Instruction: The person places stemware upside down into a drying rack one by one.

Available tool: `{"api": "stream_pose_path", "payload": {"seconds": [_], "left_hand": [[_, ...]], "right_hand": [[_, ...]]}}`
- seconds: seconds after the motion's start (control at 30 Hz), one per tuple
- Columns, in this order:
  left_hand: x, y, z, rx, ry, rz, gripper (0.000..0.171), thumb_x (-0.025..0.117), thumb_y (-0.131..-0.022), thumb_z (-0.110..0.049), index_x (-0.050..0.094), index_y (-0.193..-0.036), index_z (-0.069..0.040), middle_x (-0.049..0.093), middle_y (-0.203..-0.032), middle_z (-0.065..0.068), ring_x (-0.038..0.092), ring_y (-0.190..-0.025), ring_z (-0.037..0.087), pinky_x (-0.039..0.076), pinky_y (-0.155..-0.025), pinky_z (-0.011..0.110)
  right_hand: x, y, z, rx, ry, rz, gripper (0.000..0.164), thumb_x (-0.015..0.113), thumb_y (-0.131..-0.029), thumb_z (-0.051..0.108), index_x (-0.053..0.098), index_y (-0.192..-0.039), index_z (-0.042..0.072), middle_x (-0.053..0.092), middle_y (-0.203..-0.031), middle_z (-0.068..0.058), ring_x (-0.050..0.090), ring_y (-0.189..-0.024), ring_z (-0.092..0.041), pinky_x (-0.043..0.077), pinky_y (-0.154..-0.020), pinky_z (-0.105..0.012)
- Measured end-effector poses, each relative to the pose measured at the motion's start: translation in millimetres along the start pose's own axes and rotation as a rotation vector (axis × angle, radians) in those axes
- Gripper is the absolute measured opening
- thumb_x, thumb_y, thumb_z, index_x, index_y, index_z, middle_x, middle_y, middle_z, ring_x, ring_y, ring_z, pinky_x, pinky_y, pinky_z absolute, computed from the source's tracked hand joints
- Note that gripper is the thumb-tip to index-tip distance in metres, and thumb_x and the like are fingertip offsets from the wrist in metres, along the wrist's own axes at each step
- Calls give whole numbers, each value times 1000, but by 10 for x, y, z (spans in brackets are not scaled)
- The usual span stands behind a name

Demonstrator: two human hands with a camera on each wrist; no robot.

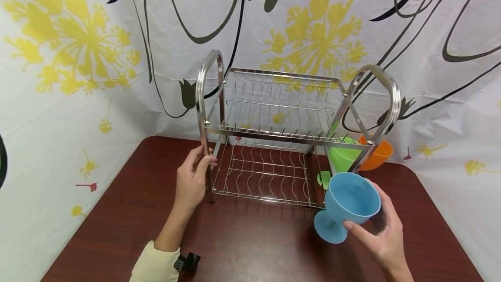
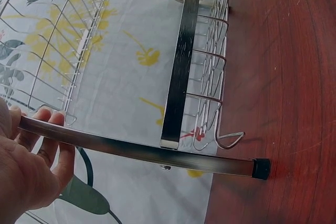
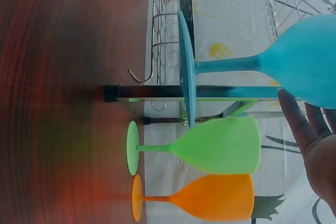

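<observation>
My left hand (image 1: 192, 179) holds the left front post (image 2: 121, 147) of a two-tier metal dish rack (image 1: 270, 135); in the left wrist view the fingers (image 2: 64, 163) wrap the shiny bar. At the rack's right front corner, my right hand (image 1: 385, 234) grips a blue plastic goblet (image 1: 338, 210) by its bowl, thumb on the near side. In the right wrist view the goblet's foot (image 3: 187, 72) is raised above the tabletop. Beyond it, a green goblet (image 3: 226, 145) and an orange goblet (image 3: 220, 196) stand upright beside the rack's right side.
The rack stands on a dark red-brown wooden table (image 1: 250, 243). Its upper tier has wire plate slots, its lower tier a wavy wire shelf (image 1: 266, 171). A white patterned cloth (image 1: 164, 55) hangs behind and at both sides. A black device (image 1: 187, 262) sits by my left sleeve.
</observation>
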State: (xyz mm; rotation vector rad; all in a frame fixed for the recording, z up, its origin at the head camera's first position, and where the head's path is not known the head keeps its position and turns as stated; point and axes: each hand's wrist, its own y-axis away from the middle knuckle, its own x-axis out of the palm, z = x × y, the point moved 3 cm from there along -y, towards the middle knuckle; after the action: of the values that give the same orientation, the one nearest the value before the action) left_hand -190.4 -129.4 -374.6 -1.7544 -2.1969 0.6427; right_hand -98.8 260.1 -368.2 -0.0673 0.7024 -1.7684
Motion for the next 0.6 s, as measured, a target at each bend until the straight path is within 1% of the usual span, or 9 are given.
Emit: {"api": "stream_pose_path", "payload": {"seconds": [0.1, 0.17, 0.23, 0.27, 0.33, 0.43, 0.5, 0.57, 0.6], "left_hand": [[-5, 3, 12, 6, 3, 4, 22, 57, -99, -17, 63, -117, -6, 69, -101, 14, 67, -87, 28, 57, -78, 35], [0, 7, 18, 4, 3, 4, 23, 57, -99, -18, 63, -118, -6, 68, -102, 16, 67, -87, 26, 57, -79, 34], [5, 8, 8, -3, 2, 2, 22, 57, -99, -16, 63, -118, -6, 68, -104, 19, 67, -87, 24, 56, -79, 34], [7, 9, -2, -8, 1, 1, 22, 57, -99, -16, 63, -118, -5, 67, -105, 20, 67, -87, 23, 56, -80, 34], [11, 10, -45, -22, -6, -3, 22, 56, -99, -12, 62, -119, -3, 67, -106, 22, 66, -88, 24, 56, -81, 35], [15, 16, -163, -35, -21, -6, 22, 55, -99, -7, 61, -118, 2, 67, -106, 22, 67, -88, 28, 56, -81, 39], [15, 20, -224, -40, -28, -8, 22, 55, -98, -4, 61, -117, 5, 67, -105, 22, 67, -88, 34, 56, -80, 41], [14, 23, -261, -43, -38, -10, 22, 55, -98, -5, 61, -117, 5, 68, -103, 19, 67, -88, 35, 56, -80, 41], [13, 21, -242, -47, -38, -11, 22, 56, -98, -5, 61, -117, 4, 68, -103, 18, 67, -89, 36, 56, -79, 40]], "right_hand": [[27, -4, 20, 22, -14, 14, 100, 76, -56, -24, 40, -145, 1, 51, -138, -12, 55, -112, -17, 48, -88, -13], [38, -7, 29, 34, -47, 21, 100, 76, -56, -24, 40, -145, 1, 50, -138, -14, 55, -112, -18, 49, -88, -14], [52, -15, 33, 29, -92, 24, 100, 75, -55, -25, 40, -145, 1, 49, -138, -16, 56, -112, -18, 50, -87, -15], [60, -20, 34, 16, -121, 26, 99, 75, -55, -26, 41, -145, 0, 49, -138, -17, 56, -112, -19, 50, -87, -15], [78, -30, 36, -39, -195, 32, 98, 74, -55, -27, 41, -144, -3, 48, -138, -21, 56, -112, -21, 50, -88, -16], [99, -42, 38, -125, -264, 41, 95, 72, -54, -28, 40, -142, -9, 49, -137, -23, 56, -112, -22, 50, -88, -16], [108, -47, 38, -132, -252, 39, 95, 73, -54, -27, 41, -142, -8, 50, -136, -22, 56, -112, -21, 50, -88, -15], [112, -51, 37, -95, -207, 31, 96, 73, -54, -26, 42, -142, -5, 51, -136, -20, 56, -111, -20, 50, -87, -15], [114, -52, 38, -66, -178, 29, 97, 74, -54, -26, 42, -143, -4, 51, -136, -19, 56, -111, -19, 49, -88, -15]]}}
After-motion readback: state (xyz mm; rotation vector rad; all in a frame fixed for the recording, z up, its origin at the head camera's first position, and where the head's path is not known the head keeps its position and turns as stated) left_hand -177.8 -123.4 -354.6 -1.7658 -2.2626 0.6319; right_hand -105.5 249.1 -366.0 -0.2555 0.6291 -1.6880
